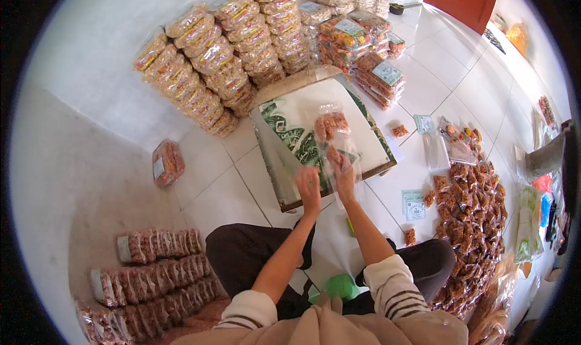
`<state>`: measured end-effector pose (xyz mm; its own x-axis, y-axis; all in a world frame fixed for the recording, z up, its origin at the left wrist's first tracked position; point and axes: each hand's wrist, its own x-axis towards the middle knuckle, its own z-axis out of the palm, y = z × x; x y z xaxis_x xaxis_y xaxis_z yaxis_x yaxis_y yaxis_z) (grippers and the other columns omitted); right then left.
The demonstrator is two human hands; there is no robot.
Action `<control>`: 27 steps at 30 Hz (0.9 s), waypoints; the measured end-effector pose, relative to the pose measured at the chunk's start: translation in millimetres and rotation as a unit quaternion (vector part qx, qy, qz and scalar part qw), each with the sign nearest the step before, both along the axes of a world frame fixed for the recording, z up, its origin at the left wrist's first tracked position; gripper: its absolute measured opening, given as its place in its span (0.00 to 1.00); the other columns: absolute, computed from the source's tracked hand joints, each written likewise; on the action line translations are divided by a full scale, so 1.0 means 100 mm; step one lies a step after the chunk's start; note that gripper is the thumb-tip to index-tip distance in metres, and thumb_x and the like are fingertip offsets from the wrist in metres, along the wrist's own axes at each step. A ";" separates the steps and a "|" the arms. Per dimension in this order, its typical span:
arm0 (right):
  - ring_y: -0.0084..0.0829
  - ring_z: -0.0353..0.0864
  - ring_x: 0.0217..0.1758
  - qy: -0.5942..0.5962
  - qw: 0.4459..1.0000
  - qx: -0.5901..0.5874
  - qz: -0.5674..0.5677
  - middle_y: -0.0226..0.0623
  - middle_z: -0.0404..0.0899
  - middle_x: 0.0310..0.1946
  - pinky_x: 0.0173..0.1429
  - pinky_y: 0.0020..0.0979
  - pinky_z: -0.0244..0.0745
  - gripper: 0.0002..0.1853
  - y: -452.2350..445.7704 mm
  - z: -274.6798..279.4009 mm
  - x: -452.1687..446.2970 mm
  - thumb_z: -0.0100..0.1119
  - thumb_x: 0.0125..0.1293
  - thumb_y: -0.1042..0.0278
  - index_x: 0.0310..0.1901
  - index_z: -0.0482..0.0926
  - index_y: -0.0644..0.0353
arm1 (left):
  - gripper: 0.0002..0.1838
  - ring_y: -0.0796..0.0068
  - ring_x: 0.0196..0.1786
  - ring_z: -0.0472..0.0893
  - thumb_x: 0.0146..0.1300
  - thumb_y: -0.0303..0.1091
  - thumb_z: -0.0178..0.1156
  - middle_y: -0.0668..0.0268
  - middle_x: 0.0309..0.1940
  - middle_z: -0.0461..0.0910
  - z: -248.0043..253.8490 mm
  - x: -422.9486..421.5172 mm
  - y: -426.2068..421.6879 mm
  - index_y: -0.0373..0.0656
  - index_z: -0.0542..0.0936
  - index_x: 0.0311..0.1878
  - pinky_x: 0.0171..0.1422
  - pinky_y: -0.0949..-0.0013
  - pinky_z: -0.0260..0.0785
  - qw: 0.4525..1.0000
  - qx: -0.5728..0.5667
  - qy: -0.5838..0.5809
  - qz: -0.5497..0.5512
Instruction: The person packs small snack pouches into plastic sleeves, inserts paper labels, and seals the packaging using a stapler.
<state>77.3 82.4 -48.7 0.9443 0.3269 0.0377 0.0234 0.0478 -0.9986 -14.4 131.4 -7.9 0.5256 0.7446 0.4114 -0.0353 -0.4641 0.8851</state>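
Note:
A long clear plastic bag point(345, 140) lies over the low box, with several small reddish-brown snack packets point(331, 125) bunched at its far end. My right hand point(344, 178) is at the bag's near end, apparently inside it, with fingers closed around a small snack packet point(333, 155). Just left of the bag, my left hand point(309, 187) hovers over the near part of the box; its fingers are smeared by motion. Beneath both hands is the low box point(290, 106), topped with a white and green patterned sheet.
Tall stacks of bagged round snacks point(206, 48) line the wall. Filled packs point(378, 78) stand beyond the box. A heap of small packets point(466, 218) spreads at right, near printed labels point(415, 206) and empty bags point(436, 151). Rows of packed bags point(151, 275) lie at left.

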 end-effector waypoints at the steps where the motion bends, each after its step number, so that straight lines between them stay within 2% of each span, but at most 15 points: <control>1: 0.24 0.74 0.44 -0.043 0.999 0.030 0.016 0.37 0.77 0.41 0.49 0.24 0.66 0.16 -0.06 0.40 -0.08 0.54 0.60 0.73 0.50 0.71 0.65 | 0.15 0.62 0.50 0.66 0.65 0.42 0.46 0.60 0.43 0.71 0.02 0.17 0.17 0.41 0.74 0.41 0.59 0.62 0.53 0.999 -0.039 0.016 -0.017; 2: 0.24 0.74 0.44 -0.042 0.999 0.024 0.018 0.37 0.77 0.41 0.49 0.24 0.66 0.16 -0.03 0.38 -0.07 0.54 0.60 0.73 0.50 0.71 0.65 | 0.18 0.62 0.53 0.66 0.66 0.45 0.45 0.61 0.47 0.71 0.06 0.37 0.38 0.40 0.74 0.45 0.61 0.62 0.52 0.996 -0.080 0.031 -0.034; 4: 0.32 0.75 0.42 -0.144 0.984 -0.099 -0.031 0.42 0.75 0.40 0.49 0.27 0.68 0.17 -0.03 0.30 -0.06 0.54 0.59 0.73 0.51 0.72 0.61 | 0.23 0.72 0.58 0.64 0.65 0.50 0.44 0.65 0.55 0.68 0.06 0.72 0.74 0.46 0.71 0.55 0.62 0.69 0.53 0.975 -0.179 0.064 -0.115; 5: 0.32 0.75 0.42 -0.141 0.984 -0.101 -0.029 0.42 0.75 0.40 0.49 0.27 0.68 0.17 -0.01 0.27 -0.04 0.54 0.59 0.73 0.51 0.72 0.61 | 0.23 0.72 0.58 0.64 0.65 0.50 0.44 0.65 0.55 0.68 0.05 0.83 0.81 0.46 0.71 0.55 0.62 0.69 0.53 0.975 -0.182 0.066 -0.113; 7: 0.39 0.73 0.43 -0.178 0.971 -0.157 -0.025 0.45 0.72 0.40 0.48 0.31 0.68 0.18 0.06 0.21 0.03 0.55 0.57 0.73 0.52 0.73 0.55 | 0.26 0.73 0.59 0.65 0.65 0.51 0.44 0.66 0.58 0.66 0.03 1.01 0.89 0.45 0.67 0.60 0.62 0.69 0.54 0.917 -0.366 0.014 -0.159; 11: 0.42 0.71 0.44 -0.163 0.981 -0.101 -0.041 0.45 0.70 0.39 0.46 0.33 0.67 0.19 0.27 0.15 0.06 0.56 0.56 0.73 0.52 0.73 0.53 | 0.28 0.72 0.59 0.66 0.65 0.51 0.44 0.65 0.58 0.66 -0.08 1.06 0.86 0.41 0.65 0.61 0.62 0.69 0.55 0.906 -0.390 0.000 -0.163; 13: 0.47 0.70 0.42 -0.194 0.967 -0.153 -0.059 0.48 0.68 0.38 0.46 0.38 0.65 0.15 0.34 0.29 0.09 0.55 0.57 0.70 0.47 0.72 0.60 | 0.29 0.72 0.61 0.64 0.65 0.47 0.47 0.62 0.61 0.63 -0.03 1.02 0.74 0.37 0.61 0.62 0.63 0.72 0.55 0.907 -0.397 -0.010 -0.139; 15: 0.48 0.70 0.42 -0.159 0.974 -0.137 -0.081 0.48 0.69 0.37 0.45 0.39 0.65 0.14 0.43 0.29 0.10 0.56 0.57 0.69 0.44 0.72 0.61 | 0.28 0.72 0.61 0.64 0.64 0.45 0.49 0.62 0.60 0.64 -0.10 1.03 0.65 0.37 0.61 0.63 0.63 0.72 0.55 0.906 -0.401 -0.023 -0.134; 18: 0.48 0.70 0.42 -0.130 0.981 -0.091 -0.114 0.48 0.71 0.35 0.44 0.41 0.65 0.12 0.52 0.23 0.16 0.57 0.56 0.68 0.40 0.71 0.65 | 0.29 0.71 0.61 0.63 0.63 0.41 0.53 0.61 0.61 0.62 0.17 0.94 0.54 0.38 0.59 0.64 0.63 0.72 0.56 0.894 -0.430 -0.010 -0.123; 20: 0.46 0.70 0.42 -0.110 0.986 -0.086 -0.094 0.47 0.72 0.34 0.44 0.40 0.65 0.12 0.55 0.19 0.22 0.57 0.56 0.69 0.40 0.71 0.66 | 0.31 0.71 0.61 0.63 0.62 0.41 0.54 0.60 0.62 0.60 0.21 0.95 0.50 0.40 0.56 0.65 0.62 0.72 0.56 0.925 -0.365 0.018 -0.108; 22: 0.45 0.71 0.42 -0.145 0.984 -0.055 -0.090 0.46 0.72 0.34 0.46 0.39 0.66 0.10 0.59 0.03 0.25 0.56 0.56 0.71 0.39 0.72 0.66 | 0.32 0.71 0.60 0.64 0.61 0.39 0.55 0.60 0.62 0.60 -0.04 1.00 0.63 0.41 0.55 0.66 0.62 0.71 0.57 0.924 -0.363 -0.001 -0.115; 24: 0.44 0.72 0.42 -0.147 0.987 0.043 -0.046 0.45 0.73 0.35 0.46 0.37 0.66 0.09 0.58 -0.02 0.24 0.56 0.56 0.74 0.39 0.73 0.65 | 0.32 0.70 0.59 0.66 0.61 0.38 0.56 0.58 0.60 0.63 -0.14 1.01 0.71 0.41 0.56 0.65 0.60 0.70 0.59 0.907 -0.403 -0.013 -0.121; 25: 0.43 0.72 0.41 -0.147 0.986 0.074 -0.031 0.45 0.73 0.35 0.46 0.36 0.67 0.09 0.55 0.08 0.23 0.55 0.56 0.75 0.39 0.73 0.65 | 0.32 0.73 0.53 0.70 0.59 0.35 0.57 0.62 0.53 0.69 -0.10 1.01 0.70 0.40 0.57 0.65 0.57 0.72 0.62 0.910 -0.399 -0.007 -0.111; 27: 0.41 0.73 0.42 -0.088 0.993 0.082 -0.023 0.43 0.74 0.35 0.45 0.34 0.68 0.08 0.46 0.23 0.21 0.54 0.55 0.78 0.38 0.73 0.65 | 0.33 0.73 0.53 0.70 0.58 0.34 0.59 0.61 0.52 0.70 -0.06 1.01 0.66 0.40 0.57 0.65 0.56 0.72 0.63 0.923 -0.372 0.017 -0.102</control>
